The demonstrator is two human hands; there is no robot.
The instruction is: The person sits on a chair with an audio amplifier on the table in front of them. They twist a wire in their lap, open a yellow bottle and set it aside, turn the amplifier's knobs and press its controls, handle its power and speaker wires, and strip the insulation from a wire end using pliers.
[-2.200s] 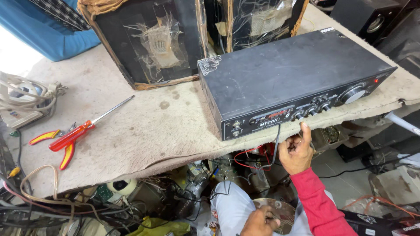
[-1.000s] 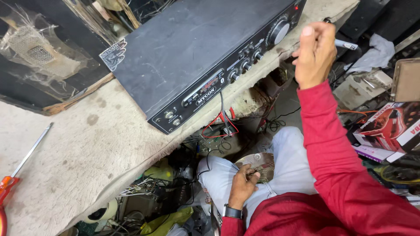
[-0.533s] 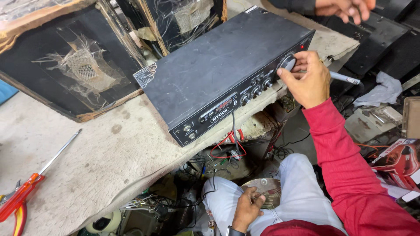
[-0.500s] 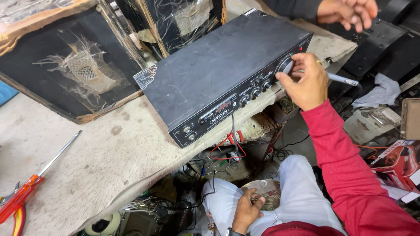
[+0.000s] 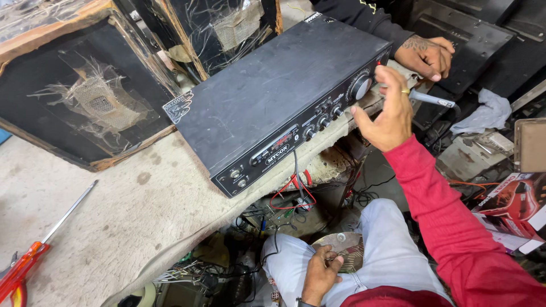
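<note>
My right hand (image 5: pixel 388 108) is up at the amplifier's (image 5: pixel 273 96) front, fingers spread loose around the big knob (image 5: pixel 360 87) at its right end, holding nothing. The amplifier lies slantwise on the bench (image 5: pixel 131 210), its front face over the edge. My left hand (image 5: pixel 320 272) rests in my lap below the amplifier, fingers closed on a round metal part (image 5: pixel 344 250). Behind the amplifier's right end another person's hand (image 5: pixel 425 55) rests. A red screwdriver (image 5: pixel 40 247) lies well left of the amplifier.

Red printed box (image 5: pixel 515 204) at right; pale sticker (image 5: pixel 178 106) on amplifier (image 5: pixel 273 91).
</note>
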